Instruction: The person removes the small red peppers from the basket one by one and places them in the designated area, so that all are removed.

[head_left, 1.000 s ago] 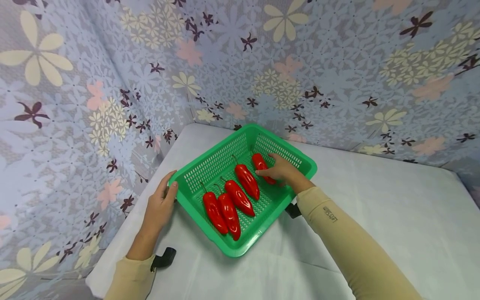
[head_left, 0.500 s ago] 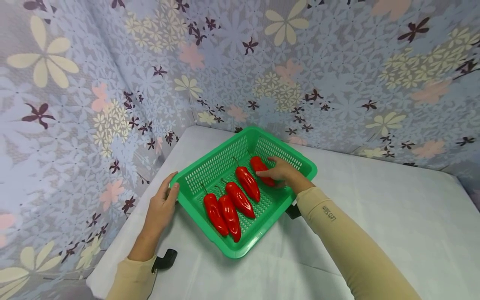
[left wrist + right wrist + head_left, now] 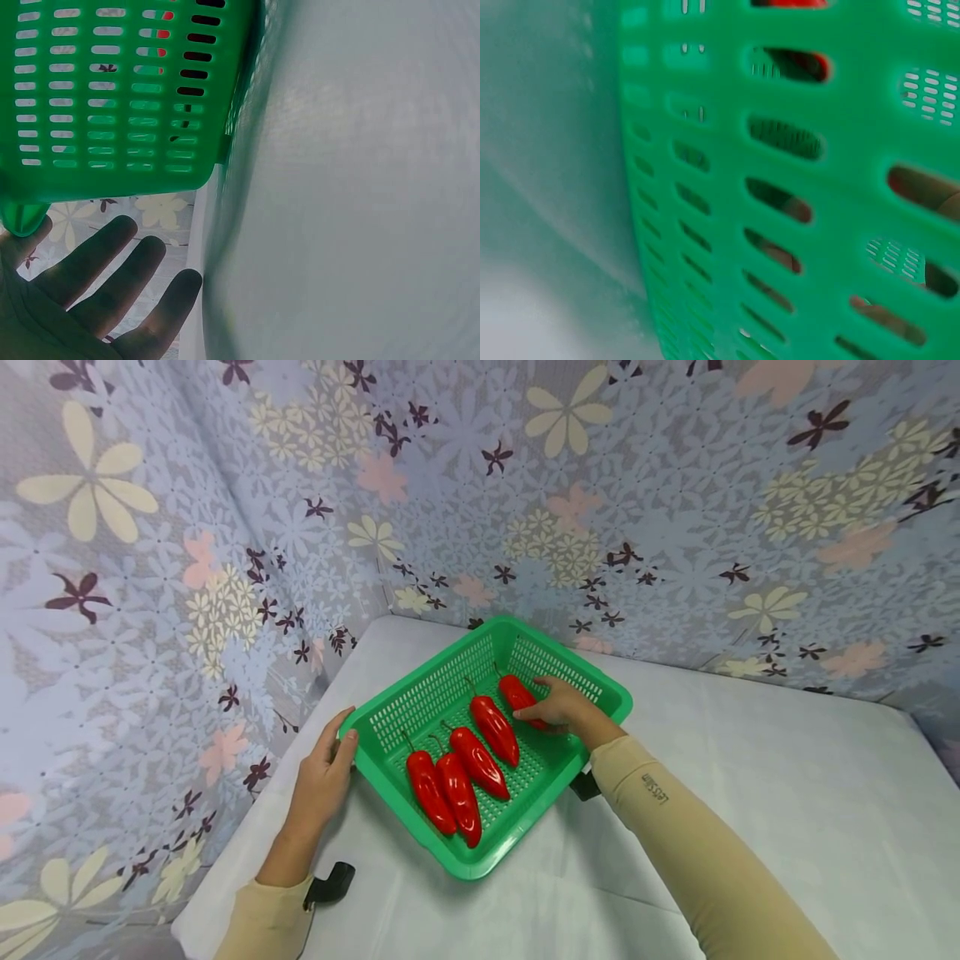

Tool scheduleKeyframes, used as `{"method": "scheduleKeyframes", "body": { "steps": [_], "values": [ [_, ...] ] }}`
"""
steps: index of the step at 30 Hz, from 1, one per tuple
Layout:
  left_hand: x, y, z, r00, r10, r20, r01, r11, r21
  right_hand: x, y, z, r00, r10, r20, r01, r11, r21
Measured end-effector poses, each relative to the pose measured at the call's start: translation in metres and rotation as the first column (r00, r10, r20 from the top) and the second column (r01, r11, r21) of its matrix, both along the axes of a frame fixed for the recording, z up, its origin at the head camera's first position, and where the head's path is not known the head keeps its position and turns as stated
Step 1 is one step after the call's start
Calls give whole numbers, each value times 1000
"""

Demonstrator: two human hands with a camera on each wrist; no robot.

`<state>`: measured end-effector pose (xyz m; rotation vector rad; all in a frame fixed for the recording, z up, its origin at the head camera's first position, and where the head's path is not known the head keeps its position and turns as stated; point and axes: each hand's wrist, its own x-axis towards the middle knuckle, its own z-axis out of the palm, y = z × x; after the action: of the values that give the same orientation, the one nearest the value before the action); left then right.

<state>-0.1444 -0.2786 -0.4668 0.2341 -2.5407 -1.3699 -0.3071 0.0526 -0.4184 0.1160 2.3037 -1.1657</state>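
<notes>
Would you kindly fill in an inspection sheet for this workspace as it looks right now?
Surface: white table, covered with a smooth white sheet.
Job's things: green basket with slotted walls, set at an angle near the table's back left corner; five red peppers inside, the farthest pepper under the right hand, the others lying side by side.
Clutter: nothing seen.
Grippers: left hand rests with straight fingers against the basket's left corner; right hand reaches into the basket, fingers on the farthest pepper, grip unclear.
Cables: none seen; a black wrist mount shows at the left sleeve.
Surroundings: floral-patterned backdrop on two sides.
</notes>
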Motion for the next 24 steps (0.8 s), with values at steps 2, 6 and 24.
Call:
{"method": "scheduleKeyframes", "body": {
  "steps": [2, 6, 24],
  "values": [
    [1, 0, 0, 1000, 4, -3, -4, 1000, 0, 0, 0, -1, 1000, 0, -7, 0, 1000, 12],
    [1, 1, 0, 1000, 7, -11, -7, 1000, -3, 0, 0, -1, 1000, 5, -14, -5, 1000, 9],
    [1, 1, 2, 1000, 1, 15, -1, 1000, -23, 2, 2, 4, 1000, -26, -13, 25, 999, -27]
  ]
}}
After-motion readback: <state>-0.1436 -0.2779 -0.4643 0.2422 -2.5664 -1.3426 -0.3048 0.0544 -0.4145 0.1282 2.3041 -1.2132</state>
